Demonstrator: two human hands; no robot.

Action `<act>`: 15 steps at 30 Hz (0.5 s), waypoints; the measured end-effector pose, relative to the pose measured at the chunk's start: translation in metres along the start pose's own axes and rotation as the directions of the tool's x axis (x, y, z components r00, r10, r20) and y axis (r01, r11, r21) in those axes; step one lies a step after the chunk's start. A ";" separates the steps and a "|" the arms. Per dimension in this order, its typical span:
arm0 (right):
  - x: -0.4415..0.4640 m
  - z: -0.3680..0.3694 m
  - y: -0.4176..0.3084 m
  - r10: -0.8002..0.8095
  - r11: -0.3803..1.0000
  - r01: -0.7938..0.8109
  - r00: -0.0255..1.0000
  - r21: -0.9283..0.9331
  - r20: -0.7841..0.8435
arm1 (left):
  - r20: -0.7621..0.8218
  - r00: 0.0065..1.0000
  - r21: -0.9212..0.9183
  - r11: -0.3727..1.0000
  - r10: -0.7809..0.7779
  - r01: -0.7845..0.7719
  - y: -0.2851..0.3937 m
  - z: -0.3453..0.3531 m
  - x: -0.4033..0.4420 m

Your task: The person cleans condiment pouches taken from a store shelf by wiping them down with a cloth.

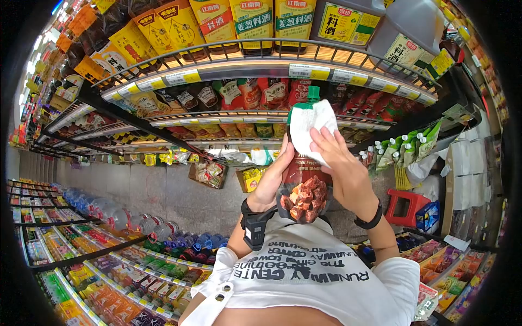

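A dark spouted pouch with a green cap and a picture of meat chunks stands upright in front of my chest. My left hand grips its left edge, fingers partly behind it. A white cloth or tissue covers the pouch's upper front, just under the cap. My right hand presses the cloth against the pouch, its fingers over the cloth's right part. The pouch's back is hidden.
Ahead, a wire-railed shelf holds large bottles, with sauce pouches on the tier below. Open cartons sit on the floor. A red stool is at the right, near green spouted pouches. Water bottles line the left.
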State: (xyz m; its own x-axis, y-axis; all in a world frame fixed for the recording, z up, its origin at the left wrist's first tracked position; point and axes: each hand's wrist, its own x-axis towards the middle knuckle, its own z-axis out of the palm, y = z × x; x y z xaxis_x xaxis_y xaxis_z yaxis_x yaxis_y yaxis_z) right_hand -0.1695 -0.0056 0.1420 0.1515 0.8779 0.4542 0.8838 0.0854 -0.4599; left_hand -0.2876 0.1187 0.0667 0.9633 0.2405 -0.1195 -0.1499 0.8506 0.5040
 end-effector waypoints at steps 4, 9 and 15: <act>-0.019 0.003 -0.003 -0.023 0.998 0.023 1.000 0.052 -0.006 | 0.001 0.999 -0.005 0.999 0.041 -0.041 0.004 0.011 0.000; -0.049 0.012 -0.013 -0.012 0.983 0.000 0.998 0.182 0.060 | 0.028 0.994 -0.206 0.973 0.107 -0.099 0.010 0.007 0.006; -0.079 0.017 -0.010 0.060 0.944 -0.081 0.995 0.319 0.077 | 0.034 0.988 -0.134 0.980 0.151 -0.145 0.018 0.021 0.005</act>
State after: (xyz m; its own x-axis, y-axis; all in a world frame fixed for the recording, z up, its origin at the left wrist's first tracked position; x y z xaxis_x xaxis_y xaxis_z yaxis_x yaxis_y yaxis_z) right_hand -0.1981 -0.0675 0.0978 0.1696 0.9151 0.3658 0.6807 0.1596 -0.7149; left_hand -0.2804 0.1254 0.0935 0.9366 0.3501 -0.0126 -0.3166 0.8614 0.3972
